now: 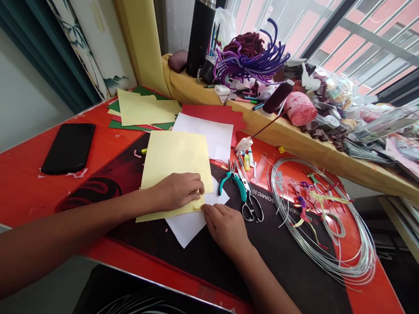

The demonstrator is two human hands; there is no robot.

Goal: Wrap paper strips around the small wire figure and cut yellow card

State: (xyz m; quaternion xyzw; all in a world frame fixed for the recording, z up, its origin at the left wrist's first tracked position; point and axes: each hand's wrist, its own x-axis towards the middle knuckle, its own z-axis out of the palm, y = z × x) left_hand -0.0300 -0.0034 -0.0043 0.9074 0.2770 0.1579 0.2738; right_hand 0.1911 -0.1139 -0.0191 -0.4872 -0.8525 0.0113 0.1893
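Note:
A pale yellow sheet of paper (176, 159) lies on the dark desk mat, partly over a white sheet (186, 229). My left hand (176, 191) rests on the yellow sheet's lower right part, its fingers curled and closed against the paper. Just below those fingertips, a small folded yellow flap (198, 203) stands up near the corner. My right hand (227, 226) is closed at that same corner, thumb and fingers pinching the paper's edge. The fingertips of both hands are close together, and what lies between them is partly hidden.
Teal-handled pliers (233, 181) and scissors (250, 200) lie right of the paper. Farther right is a large wire coil (360, 257). A black phone (68, 148) lies at left. Red sheets (212, 114) and other yellow sheets (144, 109) lie behind. A crowded ledge (334, 152) borders the desk.

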